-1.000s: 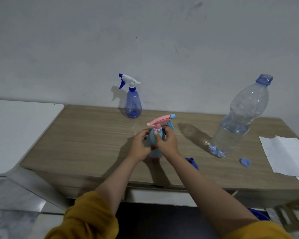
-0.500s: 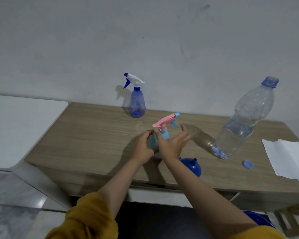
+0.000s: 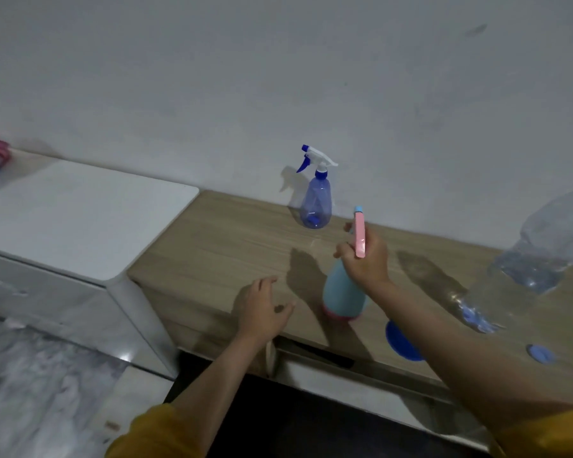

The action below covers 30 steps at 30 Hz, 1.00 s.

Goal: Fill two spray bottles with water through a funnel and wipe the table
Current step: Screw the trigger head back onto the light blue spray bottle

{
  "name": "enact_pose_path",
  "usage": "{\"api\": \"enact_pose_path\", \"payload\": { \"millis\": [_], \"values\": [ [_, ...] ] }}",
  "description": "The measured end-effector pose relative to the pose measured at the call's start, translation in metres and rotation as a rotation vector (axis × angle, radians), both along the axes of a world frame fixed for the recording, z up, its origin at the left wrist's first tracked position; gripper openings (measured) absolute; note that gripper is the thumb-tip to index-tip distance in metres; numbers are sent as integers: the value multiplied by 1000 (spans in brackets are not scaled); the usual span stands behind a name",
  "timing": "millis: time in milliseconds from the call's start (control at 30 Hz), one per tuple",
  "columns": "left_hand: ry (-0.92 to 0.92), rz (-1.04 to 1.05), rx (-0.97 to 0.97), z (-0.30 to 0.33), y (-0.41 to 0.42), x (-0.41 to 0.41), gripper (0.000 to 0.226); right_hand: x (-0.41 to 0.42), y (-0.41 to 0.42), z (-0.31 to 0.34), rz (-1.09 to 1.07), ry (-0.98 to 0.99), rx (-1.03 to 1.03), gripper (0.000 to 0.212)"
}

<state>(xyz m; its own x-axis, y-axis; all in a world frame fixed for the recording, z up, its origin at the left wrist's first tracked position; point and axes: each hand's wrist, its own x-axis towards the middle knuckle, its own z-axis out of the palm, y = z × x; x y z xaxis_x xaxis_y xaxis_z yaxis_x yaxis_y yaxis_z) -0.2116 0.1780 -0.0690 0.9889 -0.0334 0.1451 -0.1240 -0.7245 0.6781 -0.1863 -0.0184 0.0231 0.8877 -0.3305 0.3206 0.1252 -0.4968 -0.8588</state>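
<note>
While the right hand (image 3: 366, 259) grips the light-blue spray bottle (image 3: 343, 292) by its neck on the table (image 3: 229, 246), the left hand (image 3: 263, 309) hovers released, fingers relaxed.

Light-blue spray bottle (image 3: 343, 292) (pink trigger, pink base), translucent blue spray bottle (image 3: 315, 206), wood-grain table (image 3: 229, 239), blue funnel (image 3: 401, 342)

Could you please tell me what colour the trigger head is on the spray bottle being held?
Pink, with a light blue nozzle tip; the trigger head shows in the head view.

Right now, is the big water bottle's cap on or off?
Off. The blue cap lies on the wooden table, apart from the big water bottle; the bottle's neck is out of frame.
</note>
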Motion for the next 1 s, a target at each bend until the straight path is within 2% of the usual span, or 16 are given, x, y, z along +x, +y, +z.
{"api": "enact_pose_path", "payload": {
  "millis": [167, 300, 367, 400, 500, 567, 633, 733, 767, 833, 933, 1000],
  "values": [
    [104, 125, 200, -18, 46, 4, 87, -3, 19, 19, 405, 396, 83, 20],
    [124, 148, 238, -19, 67, 2, 94, -12, 38, 8, 444, 579, -256, 14],
    [108, 157, 239, -19, 73, 1, 99, -19, 45, 2, 448, 645, -346, 10],
    [102, 164, 236, -19, 76, 1, 101, -22, 47, 1, 441, 668, -373, 5],
    [121, 175, 221, -15, 82, -1, 99, -26, 53, -5, 418, 729, -373, 16],
    [145, 165, 209, -13, 84, -2, 91, -26, 60, -4, 428, 739, -322, 9],
    [149, 161, 212, -14, 85, -2, 88, -23, 67, -6, 489, 773, -286, 22],
    [146, 166, 214, -15, 86, -3, 88, -27, 79, -11, 564, 798, -259, 12],
    [148, 167, 215, -15, 86, -3, 88, -29, 81, -13, 571, 805, -238, 18],
    [156, 166, 222, -15, 85, -3, 88, -35, 79, -14, 540, 832, -234, 28],
    [161, 145, 210, -16, 83, -4, 88, -37, 63, -14, 473, 857, -261, 14],
    [155, 129, 192, -16, 80, -5, 87, -35, 48, -12, 401, 857, -286, 16]
  ]
}}
